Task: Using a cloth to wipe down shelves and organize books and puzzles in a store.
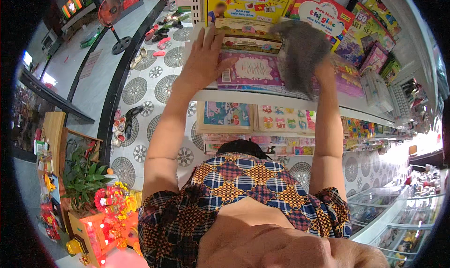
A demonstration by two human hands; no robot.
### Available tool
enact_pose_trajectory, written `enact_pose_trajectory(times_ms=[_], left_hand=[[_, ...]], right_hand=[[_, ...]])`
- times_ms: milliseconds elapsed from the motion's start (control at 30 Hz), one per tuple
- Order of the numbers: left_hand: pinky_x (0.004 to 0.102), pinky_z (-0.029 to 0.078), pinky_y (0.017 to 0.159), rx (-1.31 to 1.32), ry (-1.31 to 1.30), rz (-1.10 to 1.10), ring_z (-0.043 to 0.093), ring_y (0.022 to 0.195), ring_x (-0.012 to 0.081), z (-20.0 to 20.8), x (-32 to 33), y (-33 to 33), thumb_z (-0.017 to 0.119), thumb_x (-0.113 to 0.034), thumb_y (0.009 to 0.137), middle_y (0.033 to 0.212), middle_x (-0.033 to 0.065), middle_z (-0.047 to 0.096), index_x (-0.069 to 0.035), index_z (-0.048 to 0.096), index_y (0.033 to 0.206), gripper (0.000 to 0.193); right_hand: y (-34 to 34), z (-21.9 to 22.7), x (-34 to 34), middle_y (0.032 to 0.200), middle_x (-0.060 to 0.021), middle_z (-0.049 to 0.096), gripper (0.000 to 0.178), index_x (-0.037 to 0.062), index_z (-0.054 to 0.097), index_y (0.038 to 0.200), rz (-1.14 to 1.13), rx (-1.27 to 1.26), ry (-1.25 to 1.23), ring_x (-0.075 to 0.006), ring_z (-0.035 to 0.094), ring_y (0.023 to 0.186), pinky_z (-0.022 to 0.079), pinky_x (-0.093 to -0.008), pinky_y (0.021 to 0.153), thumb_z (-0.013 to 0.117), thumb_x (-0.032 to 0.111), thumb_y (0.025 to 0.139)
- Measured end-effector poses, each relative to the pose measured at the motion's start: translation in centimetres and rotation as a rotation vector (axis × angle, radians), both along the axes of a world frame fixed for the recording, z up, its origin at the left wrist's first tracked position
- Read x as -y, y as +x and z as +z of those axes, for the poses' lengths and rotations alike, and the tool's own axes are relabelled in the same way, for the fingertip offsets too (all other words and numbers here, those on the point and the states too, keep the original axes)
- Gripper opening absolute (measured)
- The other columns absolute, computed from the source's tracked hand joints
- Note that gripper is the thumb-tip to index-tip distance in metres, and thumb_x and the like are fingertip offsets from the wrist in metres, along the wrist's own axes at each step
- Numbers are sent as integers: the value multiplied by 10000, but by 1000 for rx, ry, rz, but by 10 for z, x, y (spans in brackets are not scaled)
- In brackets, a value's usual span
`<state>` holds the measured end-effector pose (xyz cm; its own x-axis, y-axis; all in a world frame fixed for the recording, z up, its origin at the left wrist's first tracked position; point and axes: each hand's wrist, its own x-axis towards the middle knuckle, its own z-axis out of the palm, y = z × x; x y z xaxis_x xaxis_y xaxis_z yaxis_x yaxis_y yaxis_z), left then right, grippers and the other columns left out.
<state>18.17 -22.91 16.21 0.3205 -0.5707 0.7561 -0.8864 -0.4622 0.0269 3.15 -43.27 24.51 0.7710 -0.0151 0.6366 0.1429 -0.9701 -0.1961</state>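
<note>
Grey cloth (304, 57), blurred, is at the right hand (324, 71), above the front part of the white shelf (276, 99). It covers most of that hand's fingers, so cannot tell whether they are clamped on it or laid flat. One end of the cloth hangs down by the shelf's front edge; its top overlaps the red box (323, 9) in view.

Left hand (199, 64): empty, back up, fingers apart, thumb out toward the purple book (255, 67). It is at the left end of the shelf, near the yellow box (274, 7); contact unclear.

Purple book lies flat at the front. Yellow box and red box stand behind it, art set (372, 29) farther right, leaning.

Below, a picture board (227, 114) and a number board (283, 118) sit side by side. Patterned tile floor (134, 90) to the left, with shoes (161, 36) and a fan (111, 15). Plant (84, 179) at lower left, beside red and yellow flowers (112, 200). Glass cases (375, 200) at lower right.
</note>
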Motion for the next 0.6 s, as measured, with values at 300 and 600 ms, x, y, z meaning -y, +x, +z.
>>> enact_pose_trajectory(times_ms=[300, 600], left_hand=[[489, 296, 941, -282, 38, -72, 289, 1195, 384, -6, 13, -16, 444, -396, 837, 1370, 190, 149, -29, 220, 1302, 633], [519, 306, 926, -300, 115, -9, 329, 1171, 372, -6, 20, -26, 451, -356, 842, 1379, 176, 106, -18, 220, 1302, 616]], right_hand=[[107, -55, -3, 1132, -174, 499, 389, 55, 477, 1139, 255, 147, -522, -299, 472, 1058, 369, -350, 895, 514, 146, 763], [49, -14, 4, 1182, -152, 468, 454, 49, 466, 1146, 136, -311, -103, -298, 430, 1101, 323, -365, 942, 584, 210, 739]])
